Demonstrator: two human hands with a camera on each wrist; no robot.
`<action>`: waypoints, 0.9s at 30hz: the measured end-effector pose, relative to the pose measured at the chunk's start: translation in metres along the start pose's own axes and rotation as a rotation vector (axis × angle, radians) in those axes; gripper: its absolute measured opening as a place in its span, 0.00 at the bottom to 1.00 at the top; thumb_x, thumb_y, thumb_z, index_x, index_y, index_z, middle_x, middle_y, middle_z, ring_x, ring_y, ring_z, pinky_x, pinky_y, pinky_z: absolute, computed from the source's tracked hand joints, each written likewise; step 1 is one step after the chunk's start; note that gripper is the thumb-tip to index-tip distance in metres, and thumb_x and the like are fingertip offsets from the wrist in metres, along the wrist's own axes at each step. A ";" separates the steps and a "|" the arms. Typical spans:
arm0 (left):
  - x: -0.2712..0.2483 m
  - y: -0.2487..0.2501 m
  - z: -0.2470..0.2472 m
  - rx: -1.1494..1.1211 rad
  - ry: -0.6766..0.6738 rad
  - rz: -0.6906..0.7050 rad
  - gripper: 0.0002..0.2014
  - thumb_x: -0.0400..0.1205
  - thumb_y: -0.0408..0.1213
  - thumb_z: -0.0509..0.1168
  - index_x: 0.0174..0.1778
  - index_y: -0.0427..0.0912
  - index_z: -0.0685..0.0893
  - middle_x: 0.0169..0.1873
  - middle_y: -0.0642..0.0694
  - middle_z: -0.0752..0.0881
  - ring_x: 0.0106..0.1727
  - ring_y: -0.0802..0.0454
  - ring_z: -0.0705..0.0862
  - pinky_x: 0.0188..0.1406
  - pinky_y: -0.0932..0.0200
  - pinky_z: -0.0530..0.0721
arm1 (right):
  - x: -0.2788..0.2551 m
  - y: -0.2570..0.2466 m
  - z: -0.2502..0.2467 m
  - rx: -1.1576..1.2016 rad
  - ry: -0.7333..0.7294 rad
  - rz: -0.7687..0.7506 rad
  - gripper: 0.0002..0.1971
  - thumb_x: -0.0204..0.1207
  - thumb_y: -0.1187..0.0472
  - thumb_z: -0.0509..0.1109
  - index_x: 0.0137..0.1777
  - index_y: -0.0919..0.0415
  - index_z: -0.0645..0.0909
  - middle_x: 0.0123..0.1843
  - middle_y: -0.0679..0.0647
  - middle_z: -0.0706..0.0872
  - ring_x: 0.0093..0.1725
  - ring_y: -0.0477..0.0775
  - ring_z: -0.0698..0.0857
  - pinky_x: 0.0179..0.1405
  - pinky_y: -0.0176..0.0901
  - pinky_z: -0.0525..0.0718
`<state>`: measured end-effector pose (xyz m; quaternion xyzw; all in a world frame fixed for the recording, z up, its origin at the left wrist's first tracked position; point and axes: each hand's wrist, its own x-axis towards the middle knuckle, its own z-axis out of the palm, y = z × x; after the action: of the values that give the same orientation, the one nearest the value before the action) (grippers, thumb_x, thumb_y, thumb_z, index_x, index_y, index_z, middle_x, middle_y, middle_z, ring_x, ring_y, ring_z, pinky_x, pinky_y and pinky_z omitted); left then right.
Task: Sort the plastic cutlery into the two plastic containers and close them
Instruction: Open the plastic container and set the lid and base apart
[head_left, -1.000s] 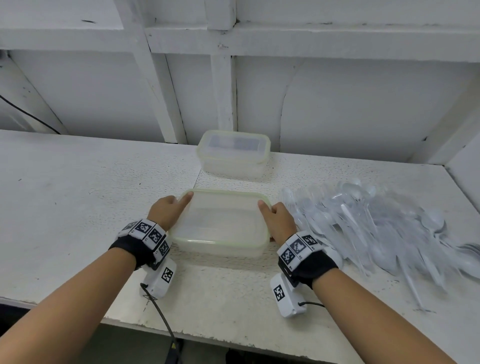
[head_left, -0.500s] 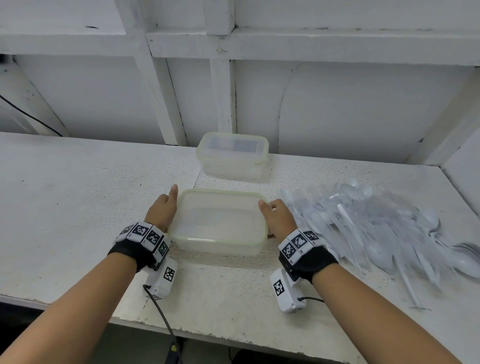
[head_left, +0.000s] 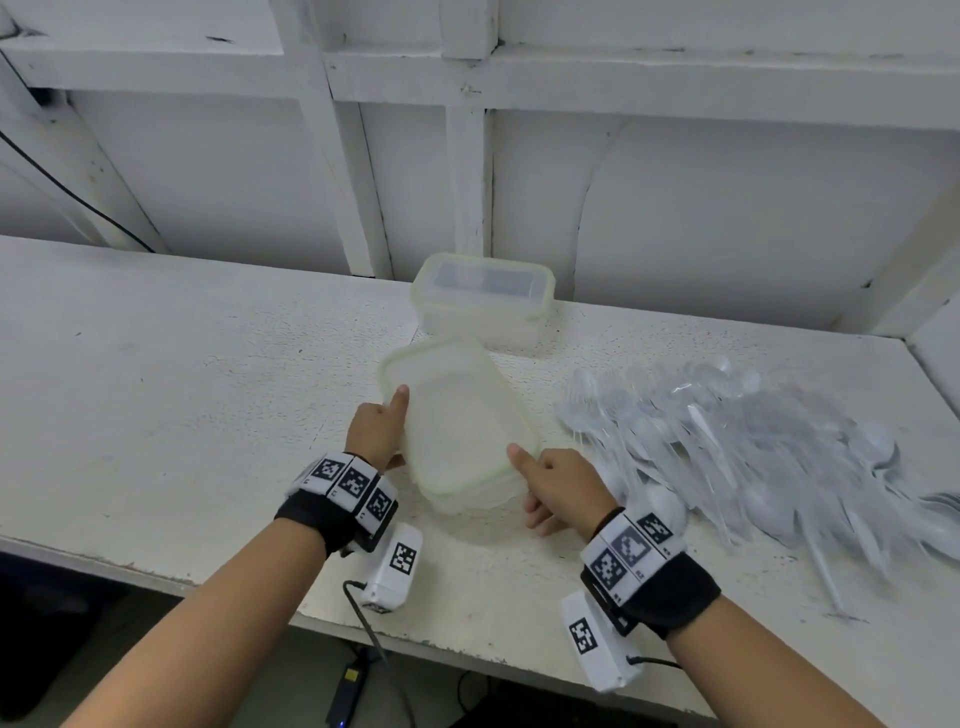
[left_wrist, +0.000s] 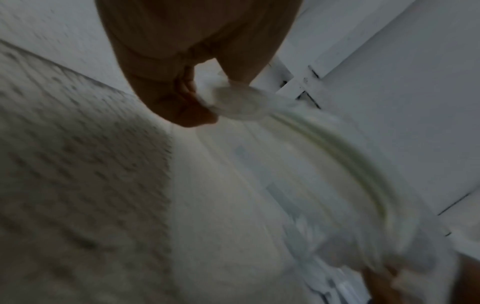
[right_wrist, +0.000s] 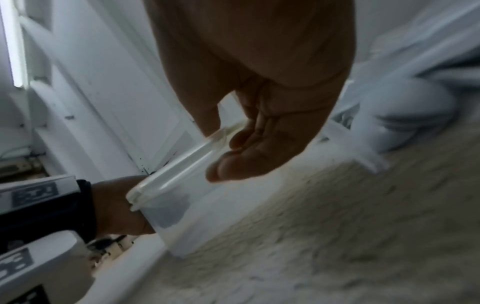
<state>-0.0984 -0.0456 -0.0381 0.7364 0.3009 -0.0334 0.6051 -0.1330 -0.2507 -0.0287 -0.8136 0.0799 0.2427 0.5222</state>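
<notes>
Head view: a white, speckled, worn table runs along a white-painted panelled wall. The near container, lidded and turned askew, sits on the table in front of the far container, with the cutlery heap to its right. The left hand grips its left edge, thumb on the lid; the right hand clamps its near right corner.

Left wrist view: blurred; fingers curl at the container's rim.

Right wrist view: thumb and fingers pinch the lid edge.
</notes>
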 end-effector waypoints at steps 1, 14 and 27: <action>0.000 0.000 -0.001 -0.011 -0.016 -0.007 0.27 0.83 0.53 0.59 0.56 0.27 0.81 0.53 0.33 0.85 0.55 0.35 0.85 0.44 0.45 0.88 | 0.001 0.000 -0.003 -0.088 0.039 -0.018 0.22 0.80 0.42 0.59 0.34 0.60 0.69 0.29 0.57 0.82 0.24 0.54 0.81 0.30 0.45 0.84; 0.005 0.005 -0.011 0.064 -0.089 0.055 0.28 0.77 0.59 0.65 0.56 0.34 0.77 0.53 0.33 0.85 0.53 0.33 0.85 0.51 0.33 0.85 | 0.083 -0.038 -0.006 -0.222 0.115 -0.071 0.25 0.84 0.46 0.48 0.38 0.64 0.76 0.40 0.57 0.82 0.42 0.57 0.79 0.43 0.42 0.73; 0.012 0.004 -0.008 -0.024 -0.154 -0.006 0.27 0.80 0.53 0.63 0.64 0.34 0.75 0.56 0.36 0.84 0.55 0.37 0.84 0.53 0.37 0.85 | 0.112 -0.048 0.000 -0.109 0.184 -0.077 0.18 0.83 0.48 0.54 0.53 0.66 0.70 0.43 0.59 0.75 0.46 0.57 0.74 0.45 0.44 0.69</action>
<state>-0.0896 -0.0338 -0.0375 0.7234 0.2557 -0.0882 0.6352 -0.0174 -0.2157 -0.0436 -0.8622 0.0828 0.1508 0.4765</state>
